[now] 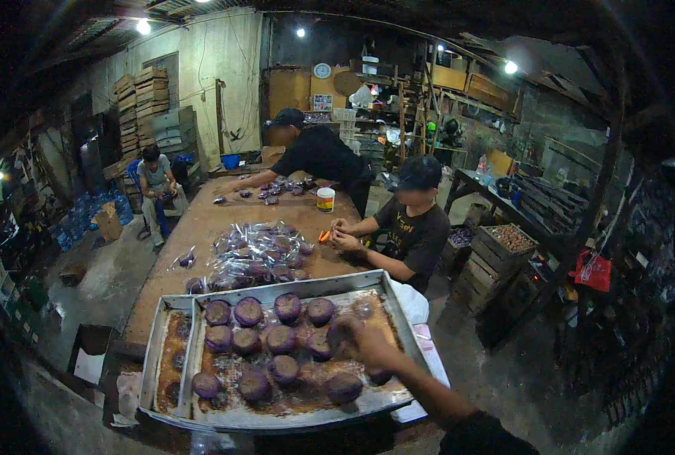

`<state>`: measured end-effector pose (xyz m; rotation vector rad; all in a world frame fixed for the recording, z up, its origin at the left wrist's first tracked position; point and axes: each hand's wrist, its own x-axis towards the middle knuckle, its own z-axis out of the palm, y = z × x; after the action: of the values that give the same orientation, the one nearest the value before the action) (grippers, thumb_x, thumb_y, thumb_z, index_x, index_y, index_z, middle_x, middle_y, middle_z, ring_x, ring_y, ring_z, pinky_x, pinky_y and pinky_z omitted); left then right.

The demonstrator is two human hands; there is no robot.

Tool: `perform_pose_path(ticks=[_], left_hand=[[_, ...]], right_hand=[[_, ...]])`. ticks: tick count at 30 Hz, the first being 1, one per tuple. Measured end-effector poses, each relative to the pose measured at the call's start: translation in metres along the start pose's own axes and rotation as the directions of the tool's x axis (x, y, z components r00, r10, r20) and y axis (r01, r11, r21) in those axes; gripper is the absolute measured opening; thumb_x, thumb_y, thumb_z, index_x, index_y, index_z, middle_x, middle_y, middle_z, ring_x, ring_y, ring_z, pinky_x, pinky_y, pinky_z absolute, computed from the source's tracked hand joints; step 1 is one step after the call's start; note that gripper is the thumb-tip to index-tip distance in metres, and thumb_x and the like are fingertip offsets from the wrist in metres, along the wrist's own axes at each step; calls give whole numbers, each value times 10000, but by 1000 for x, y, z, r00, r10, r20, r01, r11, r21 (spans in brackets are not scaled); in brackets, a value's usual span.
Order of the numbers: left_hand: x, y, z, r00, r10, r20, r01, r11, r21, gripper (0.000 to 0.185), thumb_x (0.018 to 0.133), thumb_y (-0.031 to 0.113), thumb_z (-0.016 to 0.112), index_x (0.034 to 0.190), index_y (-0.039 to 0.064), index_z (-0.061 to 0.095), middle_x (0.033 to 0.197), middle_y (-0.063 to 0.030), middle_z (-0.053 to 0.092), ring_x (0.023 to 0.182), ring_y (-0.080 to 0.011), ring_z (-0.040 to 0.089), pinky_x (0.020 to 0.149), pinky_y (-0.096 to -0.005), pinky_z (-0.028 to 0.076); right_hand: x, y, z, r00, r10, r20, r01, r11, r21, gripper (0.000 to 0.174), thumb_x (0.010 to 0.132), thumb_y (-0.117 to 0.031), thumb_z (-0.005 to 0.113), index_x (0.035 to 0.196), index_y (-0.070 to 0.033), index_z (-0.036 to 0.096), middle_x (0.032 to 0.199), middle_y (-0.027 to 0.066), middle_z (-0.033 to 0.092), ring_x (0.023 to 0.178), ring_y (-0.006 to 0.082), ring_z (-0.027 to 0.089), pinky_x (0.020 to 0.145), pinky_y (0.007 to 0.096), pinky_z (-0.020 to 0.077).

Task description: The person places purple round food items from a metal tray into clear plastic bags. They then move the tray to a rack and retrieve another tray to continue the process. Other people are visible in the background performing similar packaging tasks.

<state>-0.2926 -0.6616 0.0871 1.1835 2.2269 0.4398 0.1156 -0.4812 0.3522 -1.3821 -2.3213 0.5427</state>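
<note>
Before me on the table is a shallow metal baking tray [309, 412] with a browned, stained bottom, overlapping a second tray [156, 341] beneath it on the left. Several round purple buns [284, 369] with brownish tops stand apart from one another in the upper tray. Coming in from the lower right, my right hand [374, 344] is over the tray's right part, blurred, with its fingers around a purple bun [340, 339]. Another bun [379, 376] is partly hidden below my wrist. My left hand is out of view.
Beyond the tray lies a heap of clear-wrapped purple buns [260, 250] on the wooden table [164, 267]. A seated person [411, 227] works at the right edge, near orange-handled scissors [324, 235]. Another person [326, 151] leans over the far end, near a white tub [325, 200].
</note>
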Motion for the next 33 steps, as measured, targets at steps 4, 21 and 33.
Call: perform_pose_path(ticks=[4, 21, 33], left_hand=[[-22, 16, 20, 999, -47, -23, 47, 999, 3, 489, 748, 431, 643, 1071, 68, 595, 989, -161, 648, 861, -256, 646, 752, -423, 502], [-52, 37, 42, 997, -72, -23, 71, 997, -39, 483, 750, 439, 634, 1061, 71, 603, 977, -153, 652, 847, -255, 647, 739, -422, 505], [-1, 26, 0, 997, 35, 61, -30, 995, -90, 480, 751, 445, 629, 1053, 72, 608, 969, -148, 655, 836, -254, 648, 731, -421, 508]], right_hand=[[-63, -15, 8, 975, -43, 217, 16, 993, 121, 604, 808, -257, 617, 1326, -86, 356, 1048, 298, 562, 1022, 418, 543, 864, 457, 432], [-65, -48, 16, 852, -281, -441, 487, 735, 473, 553, 814, -52, 576, 1325, -98, 370, 1250, 230, 476, 1099, 394, 519, 943, 418, 413], [-69, -192, 184, 845, -532, 47, 208, 409, 888, 514, 813, -167, 689, 1281, -71, 499, 1254, 103, 547, 1141, 152, 501, 967, 389, 405]])
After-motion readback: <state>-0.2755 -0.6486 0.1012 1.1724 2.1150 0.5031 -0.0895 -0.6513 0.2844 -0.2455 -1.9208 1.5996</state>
